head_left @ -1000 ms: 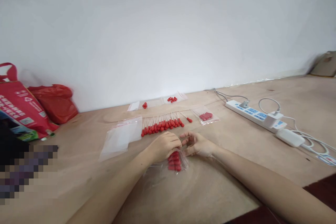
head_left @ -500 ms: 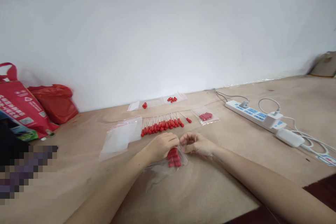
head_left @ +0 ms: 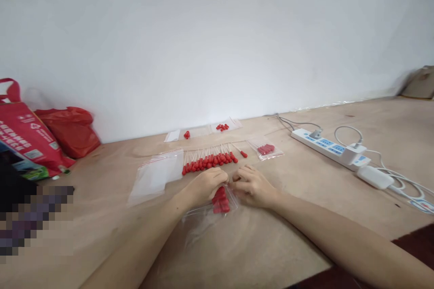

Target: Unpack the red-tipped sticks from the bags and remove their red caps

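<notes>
Left hand (head_left: pixel 207 184): our fingers (head_left: pixel 221 176) pinch the bag (head_left: pixel 233 202), likely steadying it.
Right hand (head_left: pixel 253 186): fingers curled, hold unclear.

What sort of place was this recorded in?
Most likely a room in a home, or another makeshift indoor workspace: a plain white wall behind a wood-coloured surface, a household-style power strip with plugs in it, and a red printed bag off to the left.
</notes>
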Motion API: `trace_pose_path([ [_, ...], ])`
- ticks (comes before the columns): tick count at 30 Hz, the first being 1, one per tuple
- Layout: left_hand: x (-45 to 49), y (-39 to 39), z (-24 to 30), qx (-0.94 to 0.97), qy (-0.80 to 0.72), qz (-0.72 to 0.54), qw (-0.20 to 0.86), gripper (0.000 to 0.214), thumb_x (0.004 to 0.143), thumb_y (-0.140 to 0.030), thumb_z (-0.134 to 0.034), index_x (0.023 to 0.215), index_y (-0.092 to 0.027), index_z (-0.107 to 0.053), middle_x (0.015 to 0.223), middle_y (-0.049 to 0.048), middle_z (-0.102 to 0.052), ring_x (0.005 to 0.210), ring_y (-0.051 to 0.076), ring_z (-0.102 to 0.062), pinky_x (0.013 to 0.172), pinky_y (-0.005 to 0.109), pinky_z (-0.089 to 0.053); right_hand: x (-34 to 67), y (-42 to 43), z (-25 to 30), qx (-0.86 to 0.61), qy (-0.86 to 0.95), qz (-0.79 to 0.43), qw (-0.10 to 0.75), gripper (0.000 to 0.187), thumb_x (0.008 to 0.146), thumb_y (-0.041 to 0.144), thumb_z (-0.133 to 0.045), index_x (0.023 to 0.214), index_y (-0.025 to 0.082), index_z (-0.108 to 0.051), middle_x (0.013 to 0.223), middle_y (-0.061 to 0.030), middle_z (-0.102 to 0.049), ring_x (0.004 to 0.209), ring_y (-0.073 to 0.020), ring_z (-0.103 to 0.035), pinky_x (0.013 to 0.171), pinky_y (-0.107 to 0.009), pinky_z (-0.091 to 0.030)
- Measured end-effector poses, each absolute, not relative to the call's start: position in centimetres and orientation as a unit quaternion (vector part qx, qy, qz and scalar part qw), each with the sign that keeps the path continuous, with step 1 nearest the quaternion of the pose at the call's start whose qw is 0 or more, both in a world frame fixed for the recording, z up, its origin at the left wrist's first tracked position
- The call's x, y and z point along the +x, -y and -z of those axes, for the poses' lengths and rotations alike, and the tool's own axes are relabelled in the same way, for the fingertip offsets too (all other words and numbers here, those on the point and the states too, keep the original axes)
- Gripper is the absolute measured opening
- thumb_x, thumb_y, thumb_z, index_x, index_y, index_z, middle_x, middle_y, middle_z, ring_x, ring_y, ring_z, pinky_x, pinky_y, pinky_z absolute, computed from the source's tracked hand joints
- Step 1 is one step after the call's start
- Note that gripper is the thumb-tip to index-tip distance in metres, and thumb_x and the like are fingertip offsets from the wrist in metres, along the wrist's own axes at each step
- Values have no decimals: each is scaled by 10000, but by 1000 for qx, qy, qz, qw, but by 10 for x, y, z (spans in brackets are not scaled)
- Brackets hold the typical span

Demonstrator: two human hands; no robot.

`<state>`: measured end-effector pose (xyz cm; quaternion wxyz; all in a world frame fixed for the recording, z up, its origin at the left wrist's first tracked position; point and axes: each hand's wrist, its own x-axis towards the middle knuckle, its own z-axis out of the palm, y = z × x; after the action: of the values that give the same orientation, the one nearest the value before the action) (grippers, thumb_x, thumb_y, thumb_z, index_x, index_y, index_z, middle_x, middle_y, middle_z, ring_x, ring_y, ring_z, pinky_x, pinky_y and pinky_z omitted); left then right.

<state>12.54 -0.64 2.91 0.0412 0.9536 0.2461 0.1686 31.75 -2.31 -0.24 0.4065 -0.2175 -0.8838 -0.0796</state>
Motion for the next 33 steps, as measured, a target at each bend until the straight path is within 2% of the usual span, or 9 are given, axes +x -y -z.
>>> trace_pose_path([
  [3,126,9,-30,953,-247,-172,43,177,800,-75,-352,728,-154,-493,710,19,-534,671,125,-486,643,231,-396,316,19,4,-163,882,179,405,174,804,141,-436,702,174,-574,697,-18,-530,650,-121,-399,602,-275,-301],
  [6,126,12,-35,955,-242,-168,40,169,817,-86,-359,736,-152,-492,709,12,-529,661,115,-484,625,214,-393,316,17,4,-130,887,220,385,281,852,134,-370,630,165,-540,696,-13,-536,648,-115,-381,617,-280,-285],
  [11,126,13,-38,969,-212,-124,-29,200,837,-99,-359,701,-144,-499,687,9,-514,616,109,-464,570,205,-374,315,19,2,-128,893,235,362,336,879,129,-317,613,162,-519,652,-2,-508,639,-114,-354,630,-282,-272],
  [20,127,11,-37,969,-118,-123,-177,229,866,-128,-381,691,-156,-526,737,6,-584,645,121,-469,622,250,-353,313,22,-2,-96,908,221,342,375,896,129,-278,590,147,-493,605,-3,-434,623,-117,-325,608,-267,-266],
  [27,129,17,-44,979,-97,-96,-153,267,887,-125,-348,678,-159,-510,709,-6,-587,654,109,-484,637,250,-348,315,26,-7,-92,932,212,280,408,918,132,-212,608,160,-477,618,0,-400,627,-118,-323,618,-266,-268],
  [33,129,14,-43,984,-82,-117,-108,300,899,-134,-305,708,-166,-534,708,14,-592,695,118,-513,649,246,-379,315,27,-10,-102,932,217,271,408,911,111,-205,596,166,-459,604,5,-389,615,-117,-327,599,-263,-276],
])
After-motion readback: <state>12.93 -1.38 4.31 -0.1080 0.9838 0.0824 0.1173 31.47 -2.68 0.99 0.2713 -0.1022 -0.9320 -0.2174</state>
